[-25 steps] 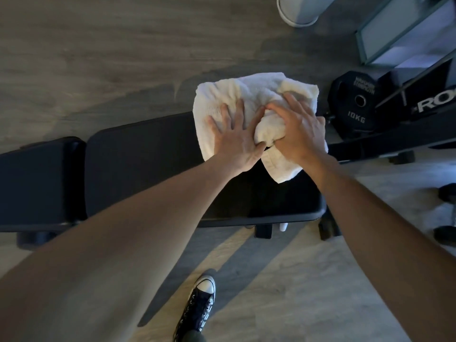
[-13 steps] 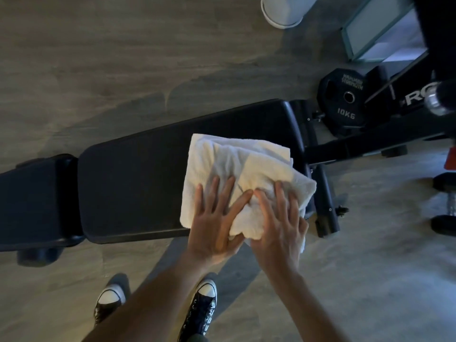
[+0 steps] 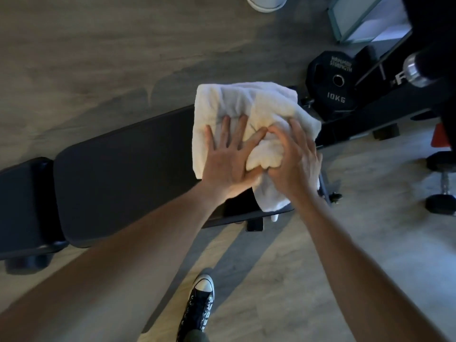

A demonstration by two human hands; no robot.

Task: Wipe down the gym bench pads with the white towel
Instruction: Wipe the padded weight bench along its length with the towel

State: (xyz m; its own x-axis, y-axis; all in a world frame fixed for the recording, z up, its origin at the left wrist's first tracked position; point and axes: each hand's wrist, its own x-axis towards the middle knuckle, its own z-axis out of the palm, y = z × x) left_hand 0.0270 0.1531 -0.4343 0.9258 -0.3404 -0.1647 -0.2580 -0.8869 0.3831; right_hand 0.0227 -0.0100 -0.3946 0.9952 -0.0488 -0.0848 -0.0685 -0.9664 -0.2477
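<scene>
Two bare hands press a soft white terry towel [image 3: 246, 107] onto the long black padded bench pad [image 3: 123, 169].
Left hand [image 3: 229, 159] flat, fingers spread; right hand [image 3: 296, 164] clamps bunched cloth. Light and limp, it likely handles best gripped at the bunch.

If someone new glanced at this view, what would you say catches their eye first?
The white towel, bright against the black bench pad, sits at the pad's right end with the left hand flat on it and the right hand bunching it. Next, the black 10KG weight plate stands on the floor at upper right.
</scene>
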